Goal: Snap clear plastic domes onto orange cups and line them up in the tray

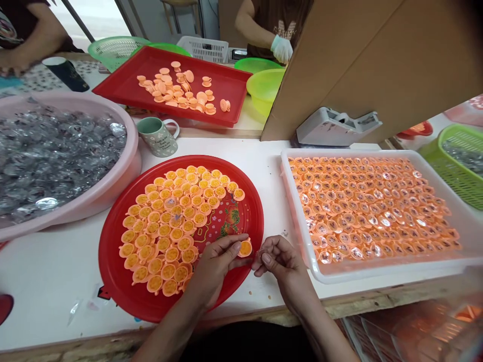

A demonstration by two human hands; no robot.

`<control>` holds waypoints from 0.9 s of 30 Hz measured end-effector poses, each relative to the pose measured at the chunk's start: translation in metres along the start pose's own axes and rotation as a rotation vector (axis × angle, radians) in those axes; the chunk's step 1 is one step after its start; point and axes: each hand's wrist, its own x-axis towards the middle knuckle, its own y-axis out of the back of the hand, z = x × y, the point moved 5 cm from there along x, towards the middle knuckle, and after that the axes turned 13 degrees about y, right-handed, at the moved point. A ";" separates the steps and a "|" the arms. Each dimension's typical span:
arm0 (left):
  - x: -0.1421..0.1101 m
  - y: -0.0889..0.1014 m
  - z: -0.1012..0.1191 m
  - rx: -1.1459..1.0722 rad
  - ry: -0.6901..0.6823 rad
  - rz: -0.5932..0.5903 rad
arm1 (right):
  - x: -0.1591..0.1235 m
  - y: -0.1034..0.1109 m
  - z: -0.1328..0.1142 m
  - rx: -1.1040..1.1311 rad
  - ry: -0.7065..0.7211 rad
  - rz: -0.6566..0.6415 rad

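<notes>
Left hand (216, 265): pinching small orange cup (245, 248) over round red tray (255, 213). Right hand (281, 262): fingers curled, contents unclear. Judged risk: drop from slackened fingertip pinch.

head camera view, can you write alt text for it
A person's left hand holds an orange plastic-looking cup by the right edge of a round red tray of similar cups, the right hand close by. A white rectangular tray crowded with cups sits right; a pale pink round tub of shiny packets, left.
</notes>
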 end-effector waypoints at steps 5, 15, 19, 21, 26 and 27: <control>0.000 -0.003 0.000 -0.015 -0.008 -0.042 | 0.006 -0.001 -0.003 -0.088 0.029 -0.006; 0.002 0.001 0.001 -0.014 -0.002 -0.013 | 0.008 -0.002 0.001 0.040 -0.028 0.047; 0.003 -0.003 -0.002 -0.031 -0.023 -0.005 | 0.010 -0.002 0.002 -0.029 -0.033 0.115; 0.004 -0.005 -0.006 -0.020 -0.054 -0.013 | 0.011 -0.002 0.003 -0.061 -0.028 0.158; 0.003 -0.006 -0.008 0.298 -0.229 0.041 | 0.010 0.001 0.001 -0.210 0.082 0.206; 0.003 -0.006 -0.008 0.350 -0.275 0.073 | 0.008 0.001 0.001 -0.254 0.106 0.204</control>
